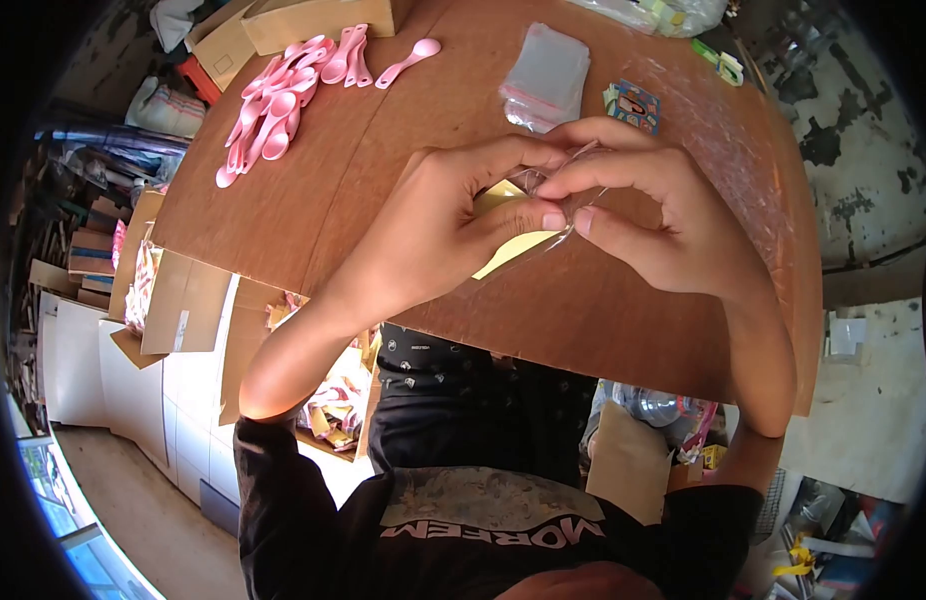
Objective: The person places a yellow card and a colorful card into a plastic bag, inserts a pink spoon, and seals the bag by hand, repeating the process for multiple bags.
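Observation:
Close above the table's near half, both of my hands work on a clear plastic bag (595, 178) with a yellow card (518, 250) in or behind it. My left hand (438, 215) pinches the bag and card between thumb and fingers, partly covering the card. At the bag's upper end, my right hand (673, 205) grips the film with bent fingers, its thumb near the left thumb. Just beyond the hands lie a stack of clear bags (549, 75) with a red strip and a small blue printed packet (638, 106).
A pile of pink plastic spoons (278, 105) lies at the table's (383, 130) far left, with a single spoon (411, 62) beside it. A green-handled tool (718, 62) sits far right. Cardboard boxes (188, 300) stand at the left, one filled with wrapped items (338, 405).

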The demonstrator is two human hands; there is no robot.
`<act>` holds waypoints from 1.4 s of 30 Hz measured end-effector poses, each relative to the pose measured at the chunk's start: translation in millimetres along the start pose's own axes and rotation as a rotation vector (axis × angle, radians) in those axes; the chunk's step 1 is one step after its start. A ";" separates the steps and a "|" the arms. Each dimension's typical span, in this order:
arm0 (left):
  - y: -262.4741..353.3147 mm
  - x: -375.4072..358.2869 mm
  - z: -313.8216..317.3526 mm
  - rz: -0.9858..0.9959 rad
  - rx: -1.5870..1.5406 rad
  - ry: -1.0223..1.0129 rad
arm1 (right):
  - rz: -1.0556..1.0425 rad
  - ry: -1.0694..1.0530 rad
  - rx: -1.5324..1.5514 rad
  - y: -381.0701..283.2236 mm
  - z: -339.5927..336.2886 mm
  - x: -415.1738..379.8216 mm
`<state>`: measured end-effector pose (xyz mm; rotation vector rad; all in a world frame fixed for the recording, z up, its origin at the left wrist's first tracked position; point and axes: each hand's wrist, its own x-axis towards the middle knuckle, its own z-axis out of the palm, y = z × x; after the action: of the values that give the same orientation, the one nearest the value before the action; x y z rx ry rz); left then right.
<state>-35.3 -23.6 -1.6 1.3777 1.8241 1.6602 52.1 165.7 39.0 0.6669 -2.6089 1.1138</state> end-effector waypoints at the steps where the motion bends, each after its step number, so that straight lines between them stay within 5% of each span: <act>1: 1.1 0.5 -0.8 0.006 0.031 -0.021 | 0.002 -0.046 0.036 0.1 -1.8 1.5; 6: -2.1 2.5 1.3 0.091 -0.003 -0.003 | -0.004 -0.135 0.059 -2.7 -2.3 6.8; 8: -3.5 3.1 3.3 0.145 -0.001 0.018 | 0.175 -0.277 0.043 -6.9 -0.1 8.1; 11: -5.8 2.1 4.7 0.227 0.114 0.070 | 0.170 -0.166 -0.129 -4.1 10.8 9.6; 14: -4.8 -17.3 11.1 0.413 0.456 0.521 | 0.042 0.098 -0.285 -2.7 16.7 15.7; 15: -15.3 -22.6 15.9 0.423 0.240 0.617 | 0.033 0.097 -0.290 -5.2 17.9 17.2; 17: -16.7 -41.2 22.5 0.042 -0.430 0.404 | -0.168 0.239 -0.536 -12.1 21.9 17.8; 19: -29.8 -45.1 20.3 -0.119 -1.242 0.090 | -0.276 0.199 -0.686 -20.2 30.8 22.5; 21: -27.0 -45.5 17.9 -0.031 -1.592 0.004 | -0.436 0.194 -0.817 -12.7 53.7 22.3; 23: -17.9 -46.9 13.3 -0.154 -1.705 0.255 | -0.474 0.176 -0.837 -11.4 74.7 28.0; 27: -30.8 -45.6 -10.8 -0.238 -1.645 0.549 | -0.514 0.148 -0.836 -6.1 97.8 45.7; 30: -40.8 -52.5 -39.3 -0.077 -1.502 0.919 | -0.616 0.072 -0.807 -4.8 93.7 54.9; 33: -53.5 -66.8 -70.0 0.176 -1.355 1.060 | -0.779 0.093 -0.787 7.4 89.0 72.4; 37: -53.8 -71.8 -80.9 0.259 -1.283 1.150 | -0.393 0.164 -0.609 67.8 87.0 128.8; 42: -55.6 -67.3 -75.3 0.169 -1.282 1.175 | -0.213 0.106 -0.740 139.9 98.9 192.9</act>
<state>-83.7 -113.9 -54.4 -0.0989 0.4042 3.1135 -187.4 117.5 -43.8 0.6519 -2.5044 0.0825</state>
